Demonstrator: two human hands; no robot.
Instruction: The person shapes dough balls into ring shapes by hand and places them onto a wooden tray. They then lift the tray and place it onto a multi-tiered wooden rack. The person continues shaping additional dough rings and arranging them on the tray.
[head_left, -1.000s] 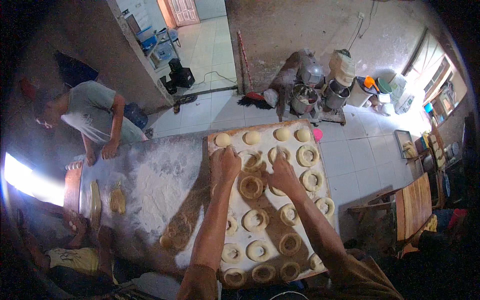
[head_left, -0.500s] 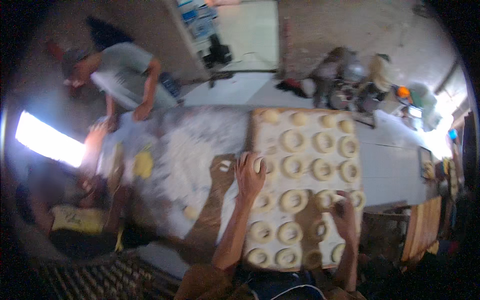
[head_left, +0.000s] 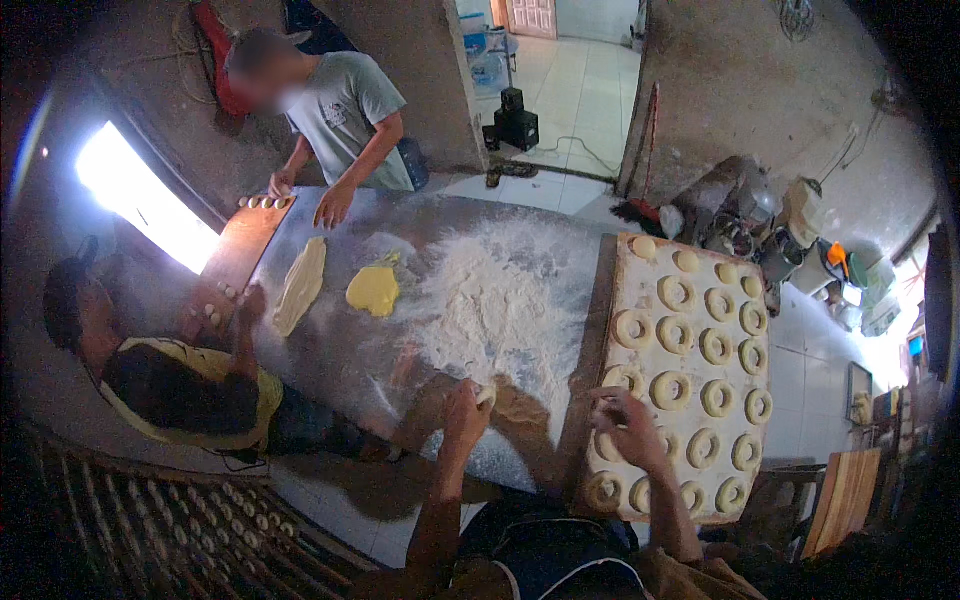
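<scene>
Left hand: fingers pinched round a small dough piece, above the floured table, just left of the tray
Right hand: fingers curled over a ring doughnut row on the tray's near left part; grip unclear

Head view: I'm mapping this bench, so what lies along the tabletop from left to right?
Wooden board → long flattened dough strip → yellow dough lump → flour heap → left hand → right hand → tray of dough rings.

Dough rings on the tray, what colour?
Pale cream dough rings, on a floured tray; head view.
</scene>
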